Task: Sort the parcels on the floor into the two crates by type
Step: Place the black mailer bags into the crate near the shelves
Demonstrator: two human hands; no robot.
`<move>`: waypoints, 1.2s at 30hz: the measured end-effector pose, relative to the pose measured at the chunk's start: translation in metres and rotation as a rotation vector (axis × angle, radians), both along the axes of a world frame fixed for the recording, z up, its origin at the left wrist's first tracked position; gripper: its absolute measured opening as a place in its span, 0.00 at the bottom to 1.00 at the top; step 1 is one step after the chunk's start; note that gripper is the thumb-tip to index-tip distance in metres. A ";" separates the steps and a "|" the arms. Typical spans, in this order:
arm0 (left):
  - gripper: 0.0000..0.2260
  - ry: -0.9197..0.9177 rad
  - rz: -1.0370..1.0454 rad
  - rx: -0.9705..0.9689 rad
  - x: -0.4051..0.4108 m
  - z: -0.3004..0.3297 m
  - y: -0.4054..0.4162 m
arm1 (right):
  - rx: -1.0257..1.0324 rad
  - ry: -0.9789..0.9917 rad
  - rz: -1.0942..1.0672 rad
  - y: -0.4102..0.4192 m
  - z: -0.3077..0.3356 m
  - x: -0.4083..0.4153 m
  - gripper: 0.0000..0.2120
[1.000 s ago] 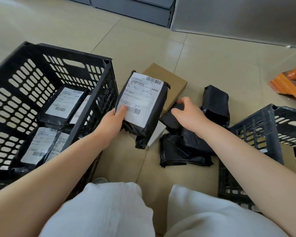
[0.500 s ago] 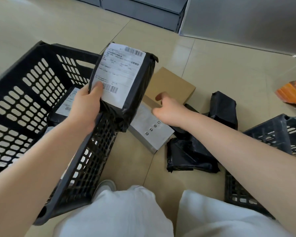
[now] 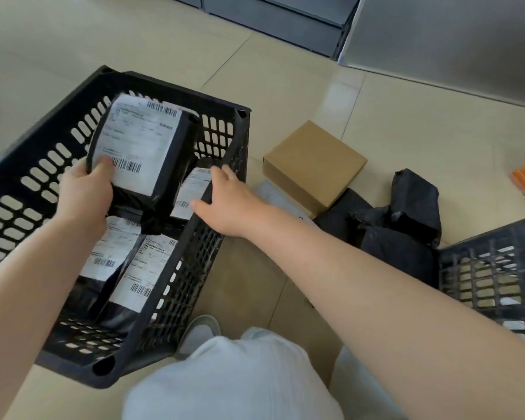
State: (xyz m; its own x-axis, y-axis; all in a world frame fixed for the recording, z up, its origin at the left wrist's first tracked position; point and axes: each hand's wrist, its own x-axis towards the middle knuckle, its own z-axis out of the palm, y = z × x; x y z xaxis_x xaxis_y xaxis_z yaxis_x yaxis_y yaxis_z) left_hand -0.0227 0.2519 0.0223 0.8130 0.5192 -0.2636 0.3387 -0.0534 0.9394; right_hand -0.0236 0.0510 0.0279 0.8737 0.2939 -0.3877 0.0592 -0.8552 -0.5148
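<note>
Left hand (image 3: 84, 195) gripped labelled black parcel (image 3: 140, 153) over left crate (image 3: 219, 183). Right hand (image 3: 234, 204) rested on crate rim, fingers open.

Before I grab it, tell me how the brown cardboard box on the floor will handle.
The brown cardboard box looks stiff: flat faces, crisp edges. Flat and low, it should slide rather than roll or tip. Its weight cannot be judged.

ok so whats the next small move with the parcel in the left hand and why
Probably lower the labelled black parcel and let go: the left hand holds it over the left crate, which already holds similar labelled parcels, while the right hand rests on the rim.
</note>
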 end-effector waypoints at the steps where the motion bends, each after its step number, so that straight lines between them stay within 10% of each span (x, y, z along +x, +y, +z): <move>1: 0.10 0.032 0.000 0.030 -0.002 -0.005 0.009 | -0.012 0.003 -0.010 0.004 0.000 -0.002 0.39; 18: 0.12 0.638 -0.318 0.931 -0.008 -0.076 0.126 | -0.337 -0.123 -0.048 0.040 -0.016 -0.016 0.42; 29: 0.14 0.837 -0.534 0.799 -0.022 -0.091 0.122 | -0.336 -0.158 -0.073 0.043 -0.022 -0.018 0.42; 36: 0.51 0.900 -0.603 0.682 -0.037 -0.091 0.097 | -0.332 -0.178 -0.077 0.043 -0.024 -0.019 0.42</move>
